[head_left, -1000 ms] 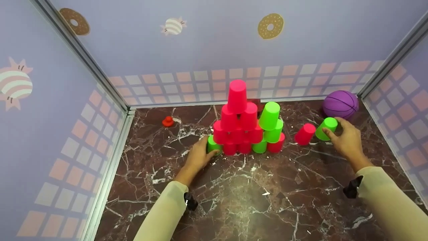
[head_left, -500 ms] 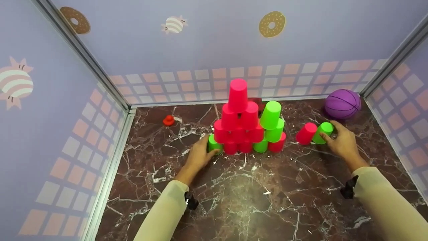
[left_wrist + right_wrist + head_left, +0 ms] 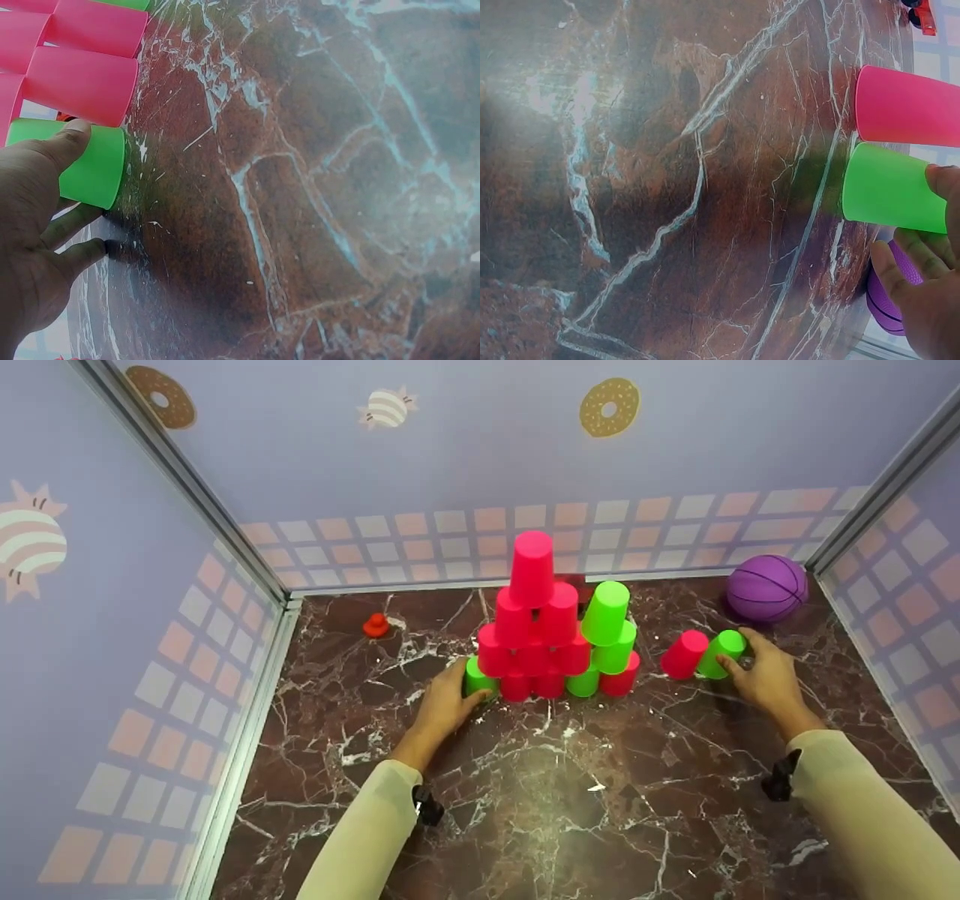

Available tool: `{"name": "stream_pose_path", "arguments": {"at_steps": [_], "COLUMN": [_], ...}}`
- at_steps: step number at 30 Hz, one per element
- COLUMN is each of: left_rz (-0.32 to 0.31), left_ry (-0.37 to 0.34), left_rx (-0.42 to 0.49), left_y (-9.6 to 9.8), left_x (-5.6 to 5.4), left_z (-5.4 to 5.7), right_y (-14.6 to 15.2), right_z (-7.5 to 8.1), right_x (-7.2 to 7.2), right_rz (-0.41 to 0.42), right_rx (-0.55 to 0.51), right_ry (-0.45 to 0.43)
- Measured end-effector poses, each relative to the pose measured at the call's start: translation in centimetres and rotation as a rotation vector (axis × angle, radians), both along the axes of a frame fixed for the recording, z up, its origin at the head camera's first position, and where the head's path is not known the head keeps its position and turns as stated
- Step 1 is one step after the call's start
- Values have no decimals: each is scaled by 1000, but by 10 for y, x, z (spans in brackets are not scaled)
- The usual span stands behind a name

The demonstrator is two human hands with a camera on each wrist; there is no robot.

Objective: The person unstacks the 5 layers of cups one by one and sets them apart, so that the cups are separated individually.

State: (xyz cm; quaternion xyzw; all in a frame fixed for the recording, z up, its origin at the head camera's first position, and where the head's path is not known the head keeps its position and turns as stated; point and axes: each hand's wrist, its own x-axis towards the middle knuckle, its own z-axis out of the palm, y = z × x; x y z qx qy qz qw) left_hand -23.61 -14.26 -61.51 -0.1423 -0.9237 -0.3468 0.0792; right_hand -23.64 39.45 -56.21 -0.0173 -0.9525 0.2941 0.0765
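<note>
Upside-down plastic cups form a pyramid of pink and green, topped by a pink cup point(image 3: 532, 568). My left hand point(image 3: 442, 701) holds the green cup point(image 3: 478, 676) at the left end of its bottom row; in the left wrist view the thumb lies across this green cup point(image 3: 94, 176). On the stack's right side a green cup point(image 3: 606, 613) sits above another green one. Farther right, my right hand point(image 3: 769, 675) grips a green cup point(image 3: 722, 654) beside a pink cup point(image 3: 684, 655). In the right wrist view that green cup point(image 3: 889, 187) stands close against the pink cup point(image 3: 907, 105).
A purple ball point(image 3: 766, 589) rests in the back right corner. To the left of the stack sits a small red rubber duck point(image 3: 376, 625). Something dark red point(image 3: 574, 582) is partly hidden behind the pyramid. Patterned walls enclose the dark marbled surface point(image 3: 540, 802).
My right hand has shifted left with the green cup, bringing it next to the pink cup. The left hand keeps its place at the pyramid, whose cups look unmoved.
</note>
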Motion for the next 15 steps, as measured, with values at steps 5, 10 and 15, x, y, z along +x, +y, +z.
{"name": "stream_pose_path", "arguments": {"at_steps": [5,10,15], "left_rz": [2,5,16], "left_ry": [-11,0,-57], "left_rx": [16,-3,-28], "left_y": [-4,-2,4], "left_x": [-3,-2,5], "left_z": [-10,-8,15], "right_y": [3,10,7], "right_z": [-1,8,33], "right_x": [1,2,-2], "right_rz": [17,51,77], "right_rx": [8,26,23], "right_ry": [-44,-75,-15]}}
